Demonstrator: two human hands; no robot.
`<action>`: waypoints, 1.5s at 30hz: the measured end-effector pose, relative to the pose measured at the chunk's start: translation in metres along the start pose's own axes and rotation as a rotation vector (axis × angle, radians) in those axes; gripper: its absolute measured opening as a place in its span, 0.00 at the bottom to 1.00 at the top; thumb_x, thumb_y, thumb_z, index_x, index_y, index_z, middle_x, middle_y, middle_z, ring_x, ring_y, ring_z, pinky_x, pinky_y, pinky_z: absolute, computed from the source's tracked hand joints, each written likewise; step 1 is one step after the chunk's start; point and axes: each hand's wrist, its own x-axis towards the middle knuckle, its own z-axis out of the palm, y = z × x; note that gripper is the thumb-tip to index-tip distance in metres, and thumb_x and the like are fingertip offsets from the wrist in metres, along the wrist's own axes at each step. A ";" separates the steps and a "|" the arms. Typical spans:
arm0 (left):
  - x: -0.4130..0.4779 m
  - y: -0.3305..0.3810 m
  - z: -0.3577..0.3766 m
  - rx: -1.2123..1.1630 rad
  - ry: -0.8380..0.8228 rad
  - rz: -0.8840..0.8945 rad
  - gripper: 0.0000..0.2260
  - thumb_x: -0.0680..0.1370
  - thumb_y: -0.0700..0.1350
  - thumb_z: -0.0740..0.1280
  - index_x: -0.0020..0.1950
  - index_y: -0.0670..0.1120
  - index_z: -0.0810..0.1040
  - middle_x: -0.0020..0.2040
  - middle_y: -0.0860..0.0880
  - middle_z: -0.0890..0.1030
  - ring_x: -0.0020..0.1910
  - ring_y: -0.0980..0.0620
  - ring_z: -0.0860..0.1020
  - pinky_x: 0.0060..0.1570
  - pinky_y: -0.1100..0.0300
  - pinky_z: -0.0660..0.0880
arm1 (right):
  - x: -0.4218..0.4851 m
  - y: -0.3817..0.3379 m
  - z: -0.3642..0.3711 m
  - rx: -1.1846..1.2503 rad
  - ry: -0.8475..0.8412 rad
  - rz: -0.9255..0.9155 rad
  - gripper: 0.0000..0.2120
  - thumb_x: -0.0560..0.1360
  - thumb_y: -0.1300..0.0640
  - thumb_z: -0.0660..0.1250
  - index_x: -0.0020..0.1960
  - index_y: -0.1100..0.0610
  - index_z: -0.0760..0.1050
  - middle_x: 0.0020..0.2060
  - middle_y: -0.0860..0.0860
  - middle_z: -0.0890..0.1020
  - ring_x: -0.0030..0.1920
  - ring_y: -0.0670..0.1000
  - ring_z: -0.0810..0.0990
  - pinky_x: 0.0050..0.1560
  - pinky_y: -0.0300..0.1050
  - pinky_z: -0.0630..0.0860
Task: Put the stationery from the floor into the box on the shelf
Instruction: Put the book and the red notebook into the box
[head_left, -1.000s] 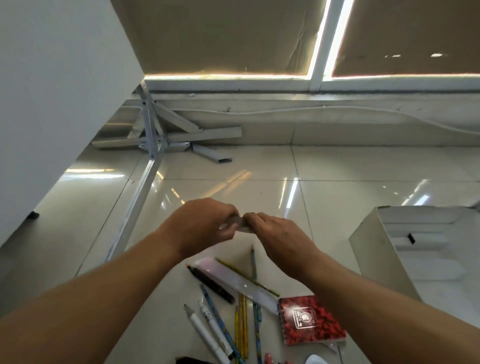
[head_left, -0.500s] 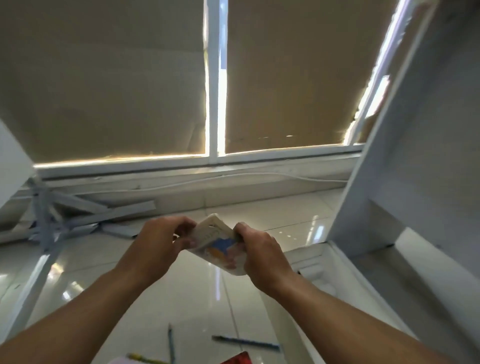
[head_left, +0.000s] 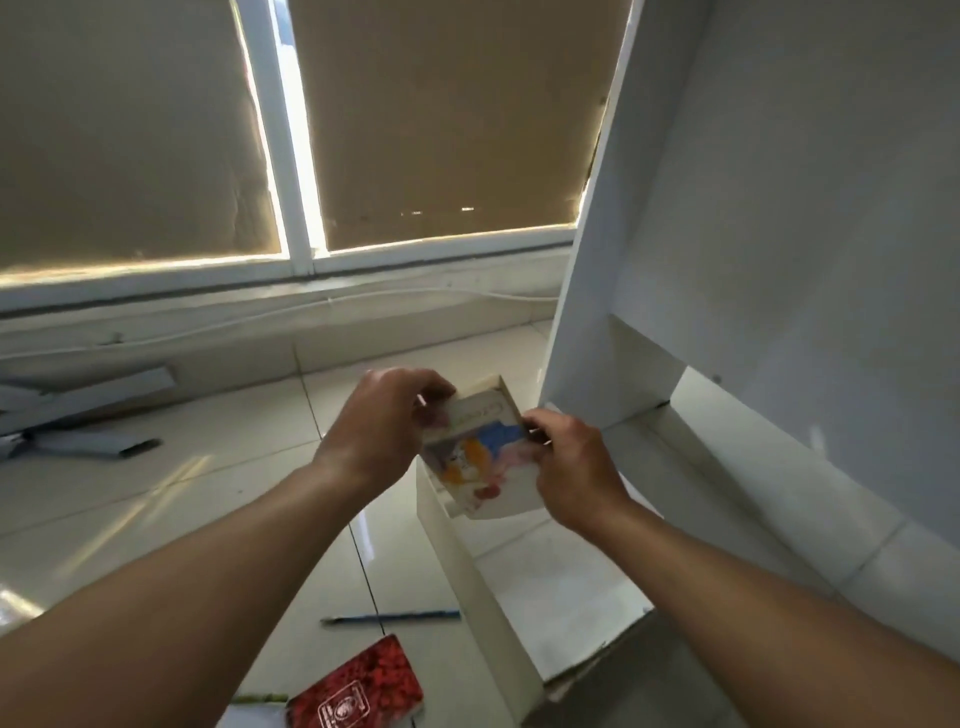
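Together, the left grip (head_left: 384, 426) and right grip (head_left: 576, 473) pinch a small printed cardboard box (head_left: 478, 452) by opposite ends, holding it tilted in the air above the white shelf (head_left: 467, 571) and its low side wall. On the tiled floor (head_left: 156, 493) lie a blue pencil (head_left: 389, 618) and a red notebook (head_left: 363, 686).
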 end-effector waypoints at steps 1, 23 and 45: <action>0.000 -0.001 0.007 0.004 -0.011 0.015 0.14 0.77 0.35 0.71 0.59 0.48 0.86 0.47 0.54 0.84 0.42 0.59 0.79 0.40 0.67 0.76 | -0.001 0.009 0.004 0.022 0.005 0.010 0.16 0.77 0.69 0.68 0.47 0.48 0.80 0.40 0.40 0.81 0.41 0.35 0.79 0.35 0.25 0.71; 0.019 -0.039 0.084 -0.062 0.035 -0.172 0.10 0.79 0.38 0.70 0.55 0.49 0.86 0.50 0.53 0.85 0.48 0.53 0.83 0.38 0.65 0.77 | 0.017 0.116 0.059 0.854 -0.066 0.565 0.16 0.73 0.63 0.78 0.59 0.57 0.79 0.57 0.57 0.85 0.55 0.59 0.86 0.53 0.63 0.84; 0.026 -0.010 0.099 -0.139 -0.022 -0.170 0.16 0.68 0.48 0.82 0.54 0.50 0.88 0.45 0.52 0.87 0.41 0.56 0.84 0.42 0.56 0.83 | 0.076 0.034 0.030 -0.433 -0.236 -0.248 0.14 0.76 0.58 0.73 0.59 0.46 0.77 0.50 0.50 0.82 0.47 0.54 0.82 0.47 0.53 0.82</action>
